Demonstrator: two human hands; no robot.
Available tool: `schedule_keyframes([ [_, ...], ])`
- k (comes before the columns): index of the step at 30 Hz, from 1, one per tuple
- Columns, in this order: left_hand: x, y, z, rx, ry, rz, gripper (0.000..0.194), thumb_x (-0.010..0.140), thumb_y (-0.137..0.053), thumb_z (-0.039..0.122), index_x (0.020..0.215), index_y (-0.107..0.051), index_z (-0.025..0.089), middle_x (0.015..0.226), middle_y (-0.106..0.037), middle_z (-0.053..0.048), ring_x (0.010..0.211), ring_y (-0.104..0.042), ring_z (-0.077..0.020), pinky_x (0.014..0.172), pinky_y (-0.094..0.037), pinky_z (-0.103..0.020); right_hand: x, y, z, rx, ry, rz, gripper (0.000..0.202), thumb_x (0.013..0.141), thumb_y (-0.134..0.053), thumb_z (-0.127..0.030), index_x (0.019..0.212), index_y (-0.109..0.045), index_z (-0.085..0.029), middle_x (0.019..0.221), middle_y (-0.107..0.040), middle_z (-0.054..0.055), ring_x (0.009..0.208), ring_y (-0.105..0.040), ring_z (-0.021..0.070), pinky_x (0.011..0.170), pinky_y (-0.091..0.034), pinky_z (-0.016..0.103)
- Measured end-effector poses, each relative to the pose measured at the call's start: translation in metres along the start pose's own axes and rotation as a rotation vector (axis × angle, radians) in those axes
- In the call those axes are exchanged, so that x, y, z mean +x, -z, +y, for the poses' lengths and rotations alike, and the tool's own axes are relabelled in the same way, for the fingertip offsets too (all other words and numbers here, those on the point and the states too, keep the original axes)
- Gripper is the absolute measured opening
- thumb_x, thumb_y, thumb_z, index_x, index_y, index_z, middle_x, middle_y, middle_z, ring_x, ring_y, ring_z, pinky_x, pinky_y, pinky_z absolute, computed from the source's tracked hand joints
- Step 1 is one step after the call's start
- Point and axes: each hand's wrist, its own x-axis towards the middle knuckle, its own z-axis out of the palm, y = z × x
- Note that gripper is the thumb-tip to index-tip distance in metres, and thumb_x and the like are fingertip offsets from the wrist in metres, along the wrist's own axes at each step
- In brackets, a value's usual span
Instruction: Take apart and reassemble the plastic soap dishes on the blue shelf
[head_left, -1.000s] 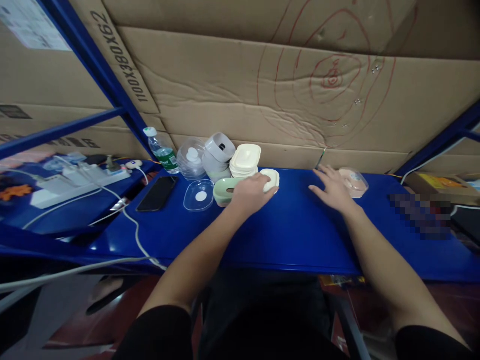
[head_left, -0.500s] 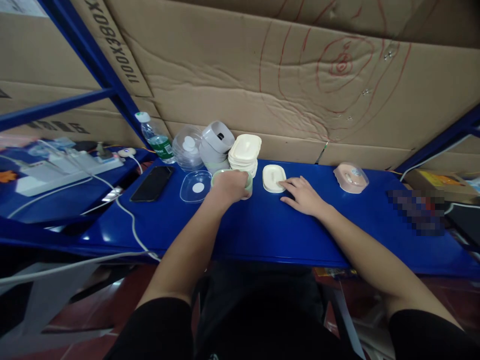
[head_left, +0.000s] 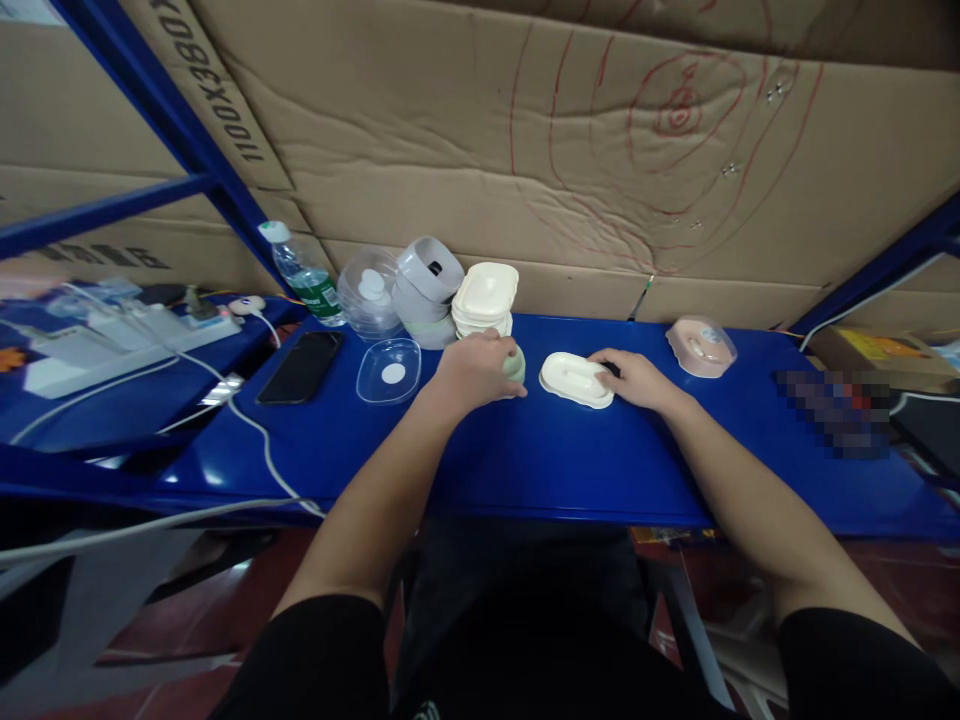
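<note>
My left hand (head_left: 480, 372) is closed round a pale green container (head_left: 514, 364), which it mostly covers. Cream-coloured oval soap-dish-like tray (head_left: 576, 378) is gripped at its right end by my right hand (head_left: 637, 380), its left side tilted slightly off or resting on the table; which, I cannot tell. Just behind my left hand stands a stack of similar cream trays (head_left: 486, 292). A clear square lid (head_left: 389, 370) with a round white sticker lies flat to the left.
On the blue table (head_left: 570, 470) stand grey-white stacked cups (head_left: 429, 290), clear round tubs (head_left: 370, 290), a water bottle (head_left: 307, 275) and a black phone (head_left: 301, 368). A pink lidded box (head_left: 702, 346) sits at the right. White cables (head_left: 266, 450) cross the left side.
My left hand has shifted right with the green container. My right hand has taken hold of the cream tray, which has turned and moved right and nearer.
</note>
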Motion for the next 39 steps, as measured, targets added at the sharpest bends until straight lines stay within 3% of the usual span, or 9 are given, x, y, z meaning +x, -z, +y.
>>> schedule_keyframes([
  [3, -0.004, 0.003, -0.008, 0.052, 0.051, -0.025, 0.072, 0.068, -0.091, 0.051, 0.129, -0.068, 0.019, 0.132, -0.065, -0.017, 0.114, -0.068, -0.0384, 0.088, -0.055, -0.041, 0.000, -0.003, -0.003, -0.009, 0.035, -0.004, 0.046, 0.093, -0.055, -0.018, 0.135, -0.071, -0.022, 0.137, -0.076, 0.009, 0.123, -0.074, 0.0292, 0.106, -0.058, 0.049],
  [6, -0.005, 0.005, -0.014, 0.092, 0.109, -0.108, 0.083, 0.066, -0.093, 0.052, 0.136, -0.064, 0.018, 0.138, -0.062, -0.022, 0.113, -0.069, -0.0420, 0.088, -0.056, -0.046, 0.000, -0.006, -0.005, -0.004, 0.060, -0.007, 0.048, 0.094, -0.053, -0.017, 0.138, -0.071, -0.023, 0.141, -0.074, 0.008, 0.129, -0.072, 0.0288, 0.111, -0.057, 0.051],
  [14, 0.000, 0.007, -0.022, 0.120, 0.171, -0.118, 0.083, 0.073, -0.089, 0.057, 0.139, -0.059, 0.015, 0.132, -0.066, -0.023, 0.109, -0.069, -0.0378, 0.087, -0.055, -0.044, -0.003, -0.012, -0.025, 0.048, 0.188, -0.041, 0.043, 0.099, -0.062, -0.035, 0.140, -0.072, -0.027, 0.142, -0.074, 0.007, 0.136, -0.067, 0.0302, 0.117, -0.053, 0.054],
  [18, -0.003, 0.012, -0.022, 0.144, 0.186, -0.115, 0.082, 0.076, -0.088, 0.058, 0.137, -0.058, 0.012, 0.129, -0.067, -0.023, 0.104, -0.068, -0.0340, 0.086, -0.054, -0.042, -0.004, -0.010, -0.033, 0.065, 0.185, -0.036, 0.050, 0.101, -0.063, -0.049, 0.144, -0.068, -0.025, 0.140, -0.075, 0.010, 0.130, -0.071, 0.0319, 0.113, -0.055, 0.054],
  [23, -0.018, 0.016, 0.015, 0.144, 0.115, 0.036, 0.084, 0.073, -0.089, 0.061, 0.138, -0.061, 0.015, 0.135, -0.064, -0.021, 0.102, -0.070, -0.0380, 0.083, -0.053, -0.043, -0.005, -0.005, -0.037, 0.206, 0.117, 0.059, 0.065, 0.099, -0.063, -0.062, 0.151, -0.060, -0.024, 0.135, -0.077, 0.012, 0.124, -0.073, 0.0322, 0.100, -0.060, 0.049],
  [28, -0.021, -0.005, 0.061, 0.051, -0.075, 0.102, 0.091, 0.079, -0.081, 0.068, 0.152, -0.052, 0.022, 0.133, -0.067, -0.017, 0.118, -0.063, -0.0408, 0.100, -0.046, -0.050, -0.007, 0.002, -0.041, 0.510, 0.169, 0.170, 0.075, 0.094, -0.054, -0.082, 0.142, -0.065, -0.024, 0.126, -0.079, 0.010, 0.109, -0.075, 0.0277, 0.094, -0.059, 0.042],
  [33, -0.012, -0.030, 0.068, -0.051, -0.174, 0.196, 0.094, 0.076, -0.081, 0.070, 0.149, -0.055, 0.017, 0.133, -0.067, -0.018, 0.126, -0.054, -0.0417, 0.112, -0.035, -0.055, -0.012, 0.015, -0.046, 0.585, 0.064, 0.080, 0.062, 0.091, -0.067, -0.073, 0.128, -0.072, -0.023, 0.093, -0.076, 0.003, 0.074, -0.066, 0.0181, 0.065, -0.051, 0.030],
  [36, -0.008, -0.037, 0.063, -0.073, -0.205, 0.220, 0.098, 0.073, -0.084, 0.065, 0.152, -0.053, 0.014, 0.136, -0.064, -0.020, 0.131, -0.051, -0.0418, 0.118, -0.030, -0.056, -0.012, 0.020, -0.046, 0.547, 0.043, 0.042, 0.051, 0.095, -0.064, -0.063, 0.117, -0.076, -0.019, 0.089, -0.075, 0.003, 0.069, -0.061, 0.0163, 0.062, -0.046, 0.029],
  [39, -0.006, -0.042, 0.055, -0.084, -0.269, 0.131, 0.098, 0.075, -0.083, 0.061, 0.156, -0.050, 0.016, 0.143, -0.059, -0.021, 0.133, -0.051, -0.0421, 0.116, -0.034, -0.055, -0.010, 0.021, -0.044, 0.372, -0.011, -0.033, 0.035, 0.095, -0.061, -0.047, 0.106, -0.079, -0.018, 0.078, -0.073, 0.002, 0.067, -0.062, 0.0170, 0.063, -0.045, 0.029],
])
